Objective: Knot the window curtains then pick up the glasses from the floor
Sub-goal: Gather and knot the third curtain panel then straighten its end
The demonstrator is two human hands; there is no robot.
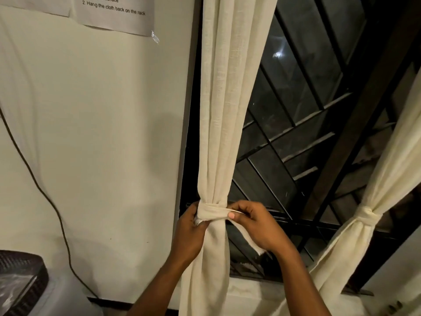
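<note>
A cream left curtain (224, 106) hangs gathered in front of the dark window. A cloth tie band (211, 213) wraps around it at waist height. My left hand (189, 233) grips the curtain and the band's left side from behind. My right hand (255, 226) pinches the band's right end, whose loose tail hangs below the palm. At the right edge, the right curtain (355, 229) is gathered with a knot (366, 215) in it. No glasses are in view and the floor is hidden.
A black-barred window grille (303, 124) sits behind the curtains. The cream wall (102, 133) on the left carries taped paper sheets (114, 14) and a thin dark cable (52, 201). A dark woven basket (20, 279) stands at the lower left. A window sill (250, 290) runs below.
</note>
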